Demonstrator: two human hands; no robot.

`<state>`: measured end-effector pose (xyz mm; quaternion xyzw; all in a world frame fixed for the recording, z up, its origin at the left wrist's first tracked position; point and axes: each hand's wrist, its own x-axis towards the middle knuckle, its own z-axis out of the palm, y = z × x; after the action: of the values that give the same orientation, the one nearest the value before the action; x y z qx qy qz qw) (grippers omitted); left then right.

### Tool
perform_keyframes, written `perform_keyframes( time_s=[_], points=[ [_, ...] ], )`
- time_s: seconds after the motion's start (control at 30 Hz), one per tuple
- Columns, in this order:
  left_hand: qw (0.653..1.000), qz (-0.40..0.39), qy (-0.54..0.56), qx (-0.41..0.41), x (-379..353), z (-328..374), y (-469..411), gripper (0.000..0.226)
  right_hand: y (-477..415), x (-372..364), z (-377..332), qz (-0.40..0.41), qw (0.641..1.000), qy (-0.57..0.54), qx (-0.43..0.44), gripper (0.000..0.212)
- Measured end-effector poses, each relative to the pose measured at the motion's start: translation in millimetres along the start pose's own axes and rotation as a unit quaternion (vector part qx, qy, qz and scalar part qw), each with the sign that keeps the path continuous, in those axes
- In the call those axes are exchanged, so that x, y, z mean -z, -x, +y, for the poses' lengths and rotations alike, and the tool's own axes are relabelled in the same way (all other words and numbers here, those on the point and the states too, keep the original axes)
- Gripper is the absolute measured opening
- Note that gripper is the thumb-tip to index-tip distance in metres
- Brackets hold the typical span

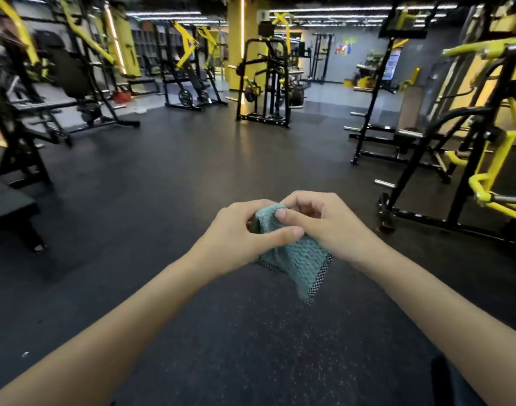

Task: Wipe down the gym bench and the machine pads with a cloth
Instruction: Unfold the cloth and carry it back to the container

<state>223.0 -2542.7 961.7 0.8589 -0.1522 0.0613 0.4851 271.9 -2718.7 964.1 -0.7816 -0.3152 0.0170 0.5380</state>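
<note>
Teal waffle-weave cloth (294, 260): light, soft and limp, probably grippy enough not to slip. Best bunched into a pad and held by the gathered top, not a loose corner. It's mid-air over the rubber floor (163, 177). Left grip (245, 230) and right grip (324, 224) are both curled, pinching its upper edge; the lower corner hangs free. Black bench (7, 205) is well apart, far left.

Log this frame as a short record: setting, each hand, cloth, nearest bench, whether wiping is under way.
setting: gym floor, yellow-and-black machines around
left hand: grips the cloth
right hand: pinches its top edge
cloth: teal, bunched between hands, corner hanging, touches no equipment
bench: dark pad, far left, apart from hands
wiping: not under way
</note>
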Motion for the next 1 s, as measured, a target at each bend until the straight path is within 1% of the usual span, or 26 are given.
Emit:
perform_keyframes(
  time_s=[0.03, 0.1, 0.23, 0.33, 0.47, 0.53, 0.6, 0.7, 0.77, 0.83, 0.9, 0.93, 1.0],
  points=[
    [1.000, 0.014, -0.014, 0.003, 9, -2, 2, 0.021, -10, -6, -1, -0.010, 1.000, 0.005, 0.005, 0.020],
    [0.998, 0.050, -0.027, 0.015, 28, -8, 7, 0.012, -29, -19, -5, -0.031, 0.999, 0.016, 0.020, 0.018],
    [0.988, 0.128, -0.080, 0.042, 67, -24, 11, 0.012, -73, -37, -12, -0.089, 0.994, 0.056, 0.043, 0.029],
    [0.980, 0.165, -0.090, 0.060, 99, -33, 6, 0.006, -107, -43, -22, -0.149, 0.985, 0.075, 0.040, 0.037],
    [0.972, 0.189, -0.118, 0.073, 136, -46, -2, 0.011, -158, -50, -26, -0.233, 0.964, 0.115, 0.054, 0.045],
    [0.966, 0.208, -0.126, 0.085, 152, -54, -5, 0.013, -185, -55, -25, -0.266, 0.953, 0.125, 0.069, 0.042],
    [0.961, 0.228, -0.127, 0.095, 167, -64, -5, 0.019, -209, -62, -26, -0.287, 0.948, 0.113, 0.084, 0.036],
    [0.950, 0.269, -0.124, 0.103, 188, -80, 0, 0.034, -242, -82, -30, -0.310, 0.943, 0.064, 0.106, 0.042],
    [0.938, 0.302, -0.124, 0.118, 203, -92, 8, 0.037, -263, -103, -35, -0.336, 0.935, 0.030, 0.113, 0.045],
    [0.926, 0.329, -0.125, 0.136, 220, -105, 19, 0.030, -282, -130, -39, -0.356, 0.927, 0.009, 0.119, 0.039],
    [0.914, 0.352, -0.134, 0.154, 236, -115, 34, 0.024, -297, -161, -44, -0.367, 0.922, -0.006, 0.125, 0.025],
    [0.908, 0.363, -0.137, 0.160, 245, -119, 43, 0.023, -303, -177, -47, -0.365, 0.922, -0.012, 0.131, 0.019],
    [0.896, 0.388, -0.136, 0.170, 263, -130, 60, 0.023, -314, -211, -53, -0.352, 0.923, -0.019, 0.154, 0.015]
  ],
)
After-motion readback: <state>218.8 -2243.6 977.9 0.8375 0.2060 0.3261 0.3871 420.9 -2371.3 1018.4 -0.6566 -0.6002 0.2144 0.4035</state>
